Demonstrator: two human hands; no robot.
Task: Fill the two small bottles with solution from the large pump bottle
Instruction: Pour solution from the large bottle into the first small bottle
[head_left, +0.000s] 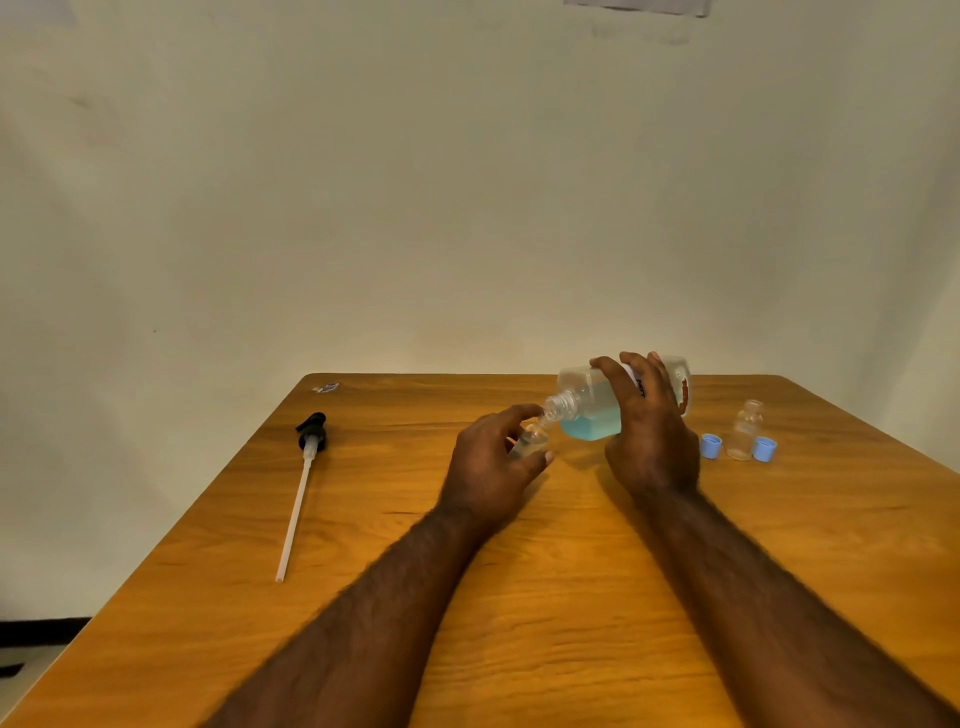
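Tilted clear large bottle (587, 395), blue solution (592, 428)

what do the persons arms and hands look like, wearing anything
Both arms are bare as far as the view shows: no sleeves, gloves, watch or bands. The left forearm and right forearm are hairy. No rings show on the left hand or right hand; the visible nails look plain.

Large bottle (602, 402) tipped, mouth at small bottle (532, 439)
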